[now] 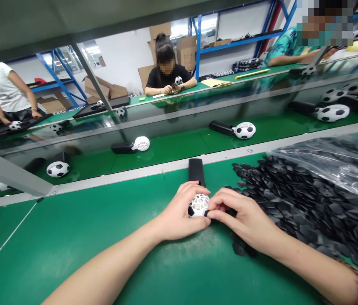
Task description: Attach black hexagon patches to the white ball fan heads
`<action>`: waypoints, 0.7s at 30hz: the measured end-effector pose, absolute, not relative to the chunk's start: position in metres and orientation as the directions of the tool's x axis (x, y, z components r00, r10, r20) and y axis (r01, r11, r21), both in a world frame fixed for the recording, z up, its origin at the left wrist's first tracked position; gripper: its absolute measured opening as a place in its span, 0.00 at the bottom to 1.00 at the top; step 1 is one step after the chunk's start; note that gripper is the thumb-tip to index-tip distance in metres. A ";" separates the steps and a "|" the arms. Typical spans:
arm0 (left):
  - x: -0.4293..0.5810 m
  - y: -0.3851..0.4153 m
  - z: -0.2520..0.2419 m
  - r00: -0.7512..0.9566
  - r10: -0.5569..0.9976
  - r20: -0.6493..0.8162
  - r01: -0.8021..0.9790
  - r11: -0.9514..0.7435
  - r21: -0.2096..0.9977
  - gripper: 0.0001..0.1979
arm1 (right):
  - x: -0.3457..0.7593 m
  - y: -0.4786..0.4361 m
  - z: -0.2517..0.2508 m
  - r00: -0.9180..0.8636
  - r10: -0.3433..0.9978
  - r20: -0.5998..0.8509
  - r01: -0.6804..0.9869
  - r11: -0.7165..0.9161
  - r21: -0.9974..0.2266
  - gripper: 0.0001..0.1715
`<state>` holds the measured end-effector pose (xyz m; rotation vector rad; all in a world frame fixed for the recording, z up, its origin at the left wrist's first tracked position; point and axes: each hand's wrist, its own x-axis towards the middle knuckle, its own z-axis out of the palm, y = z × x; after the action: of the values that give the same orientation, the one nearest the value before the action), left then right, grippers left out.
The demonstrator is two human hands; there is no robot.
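My left hand (179, 214) is closed around a white openwork soccer ball (200, 203), its fingers over the top and its thumb along the near side. From the far side of the ball a black handle (195, 171) extends over the green table. Some openings of the ball show black patches, while others are bare lattice. At the ball's right side, my right hand (244, 214) pinches a small black piece (206, 213) against the shell. The fingertips partly hide that piece.
A large heap of flat black pieces (306, 203) lies right of my hands, under clear plastic film (340, 161). Beyond the metal rail (140, 171), soccer balls with black handles lie on a green conveyor (179, 144). Several co-workers sit or stand across it.
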<state>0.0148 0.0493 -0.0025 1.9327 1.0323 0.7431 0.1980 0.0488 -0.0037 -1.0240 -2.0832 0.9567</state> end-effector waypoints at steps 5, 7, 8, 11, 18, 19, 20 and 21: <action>0.013 0.050 -0.002 0.507 0.855 0.112 0.382 -0.339 0.860 0.25 | 0.196 0.050 -0.005 -0.478 0.865 0.151 0.362 0.351 -0.864 0.05; 0.012 0.051 -0.001 0.524 0.844 0.112 0.376 -0.347 0.859 0.24 | 0.196 0.049 -0.005 -0.465 0.877 0.123 0.362 0.315 -0.878 0.05; 0.012 0.051 -0.001 0.535 0.837 0.113 0.375 -0.355 0.856 0.24 | 0.196 0.049 -0.004 -0.461 0.880 0.115 0.361 0.304 -0.882 0.05; 0.013 0.051 0.000 0.542 0.832 0.120 0.382 -0.371 0.846 0.25 | 0.194 0.048 -0.003 -0.456 0.883 0.108 0.357 0.292 -0.887 0.05; 0.017 0.052 0.001 0.497 0.854 0.156 0.346 -0.359 0.867 0.21 | 0.190 0.051 0.001 -0.452 0.889 0.070 0.378 0.262 -0.888 0.07; 0.016 0.052 0.001 0.494 0.856 0.154 0.344 -0.355 0.869 0.21 | 0.193 0.053 0.001 -0.454 0.889 0.057 0.387 0.254 -0.887 0.07; 0.015 0.053 0.000 0.493 0.857 0.150 0.347 -0.352 0.870 0.22 | 0.196 0.056 0.001 -0.454 0.890 0.047 0.403 0.252 -0.880 0.08; 0.015 0.053 0.000 0.494 0.857 0.144 0.354 -0.349 0.868 0.23 | 0.201 0.058 0.000 -0.453 0.890 0.044 0.433 0.263 -0.862 0.08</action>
<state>0.0146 0.0530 -0.0002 1.9183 1.0017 0.7762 0.2008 0.0584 0.0003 -1.1933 -2.0018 1.1120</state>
